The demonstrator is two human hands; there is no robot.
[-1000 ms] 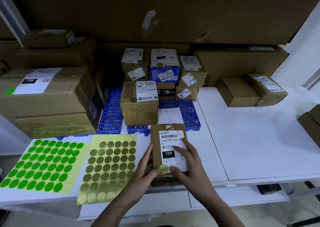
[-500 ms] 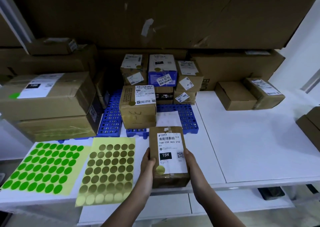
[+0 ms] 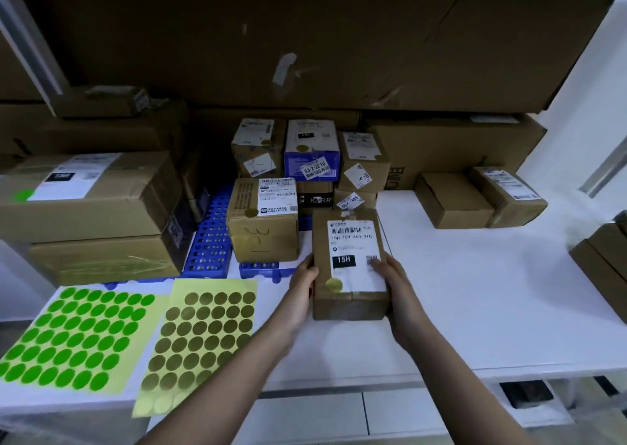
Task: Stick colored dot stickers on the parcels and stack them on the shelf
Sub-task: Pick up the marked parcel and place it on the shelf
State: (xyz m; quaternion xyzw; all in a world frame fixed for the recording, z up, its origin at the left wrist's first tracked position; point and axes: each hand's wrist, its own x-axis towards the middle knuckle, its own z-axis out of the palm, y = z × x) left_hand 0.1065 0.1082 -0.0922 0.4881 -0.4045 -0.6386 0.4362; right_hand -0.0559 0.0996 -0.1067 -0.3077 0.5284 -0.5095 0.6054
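A small brown parcel (image 3: 349,261) with a white "15H" label and a gold dot sticker (image 3: 334,285) is held above the white table (image 3: 475,292). My left hand (image 3: 303,280) grips its left side and my right hand (image 3: 390,278) grips its right side, thumb on the label. To the left lie a sheet of gold dot stickers (image 3: 203,336) and a sheet of green dot stickers (image 3: 74,339). Behind the held parcel, several stickered parcels (image 3: 263,220) are stacked on a blue plastic pallet (image 3: 210,241).
Large cartons (image 3: 88,193) are stacked at the left, one with a green dot. Two small brown boxes (image 3: 475,197) sit at the back right, and more boxes (image 3: 607,264) at the right edge. A big carton (image 3: 305,37) overhangs the stack.
Both hands have lifted the 15H parcel off the table's front edge and carried it forward and to the right, toward the stacked parcels.
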